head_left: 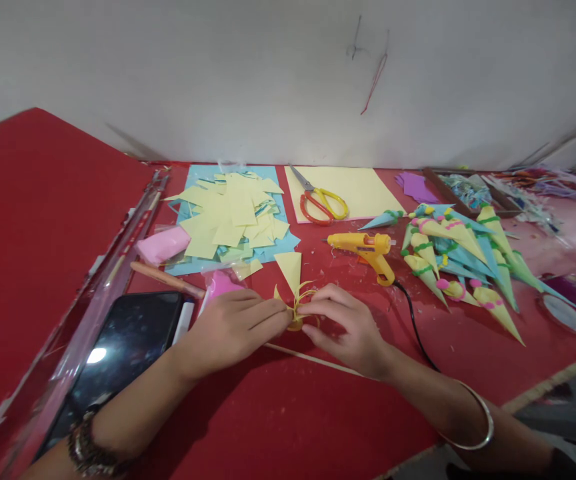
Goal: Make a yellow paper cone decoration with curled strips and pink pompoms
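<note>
A small yellow paper piece with thin curled strips is between my two hands, low over the red table. My left hand is closed, its fingertips pinching the piece from the left. From the right, my right hand has its index finger and thumb bent about the strips, and its fingers partly hide them. Just beyond the fingertips is a pointed yellow paper piece. A yellow glue gun lies beyond my right hand, its nozzle to the left.
Cut yellow paper pieces are heaped on blue sheets. Scissors rest on a cream sheet. Decorated paper cones are piled at right. A black phone, wooden stick and pink packet lie at left.
</note>
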A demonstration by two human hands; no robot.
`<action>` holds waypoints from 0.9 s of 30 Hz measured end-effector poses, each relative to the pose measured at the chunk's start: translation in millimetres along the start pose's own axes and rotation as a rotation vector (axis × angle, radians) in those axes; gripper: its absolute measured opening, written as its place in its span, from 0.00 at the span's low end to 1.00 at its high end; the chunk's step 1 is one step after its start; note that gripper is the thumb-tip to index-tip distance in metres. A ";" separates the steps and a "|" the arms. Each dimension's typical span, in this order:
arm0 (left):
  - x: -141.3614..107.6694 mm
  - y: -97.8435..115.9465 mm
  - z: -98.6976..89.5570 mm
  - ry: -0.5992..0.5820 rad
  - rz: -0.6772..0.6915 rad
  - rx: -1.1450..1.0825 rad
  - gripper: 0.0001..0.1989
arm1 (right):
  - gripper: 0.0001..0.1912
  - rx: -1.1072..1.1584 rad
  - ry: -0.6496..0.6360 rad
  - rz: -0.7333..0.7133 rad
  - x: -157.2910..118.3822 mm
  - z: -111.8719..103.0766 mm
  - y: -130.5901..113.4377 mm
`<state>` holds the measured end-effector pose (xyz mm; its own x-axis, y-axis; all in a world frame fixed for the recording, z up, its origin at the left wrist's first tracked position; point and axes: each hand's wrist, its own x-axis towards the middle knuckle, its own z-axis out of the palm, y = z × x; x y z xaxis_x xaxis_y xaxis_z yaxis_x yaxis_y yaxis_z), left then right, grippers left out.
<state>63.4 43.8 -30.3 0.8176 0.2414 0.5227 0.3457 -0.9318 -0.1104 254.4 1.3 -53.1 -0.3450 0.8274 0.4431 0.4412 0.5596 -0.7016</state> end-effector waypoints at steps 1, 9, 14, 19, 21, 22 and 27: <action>-0.1 0.0 0.1 -0.005 0.000 0.003 0.13 | 0.07 0.012 0.000 0.013 -0.1 0.1 0.0; -0.2 0.1 1.9 -0.017 0.012 0.011 0.14 | 0.04 0.208 0.031 0.143 0.8 5.2 -1.1; -1.8 0.1 3.7 -0.023 0.022 0.000 0.13 | 0.03 0.274 0.041 0.196 1.3 7.5 -1.6; -2.2 0.3 4.1 -0.030 0.029 -0.009 0.12 | 0.03 0.293 0.036 0.206 1.5 7.2 -1.4; -1.7 0.3 4.2 -0.032 0.029 -0.014 0.11 | 0.03 0.302 0.033 0.206 1.5 7.1 -1.3; -1.5 0.2 4.3 -0.034 0.029 -0.017 0.11 | 0.03 0.306 0.031 0.206 1.5 7.1 -1.3; -2.5 -0.7 6.1 -0.035 0.039 -0.021 0.11 | 0.05 0.326 0.019 0.184 2.2 7.4 -1.4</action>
<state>63.9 45.5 -36.7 0.8460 0.2142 0.4883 0.3041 -0.9460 -0.1120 246.9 2.0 -55.3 -0.2676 0.9151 0.3016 0.2066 0.3602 -0.9097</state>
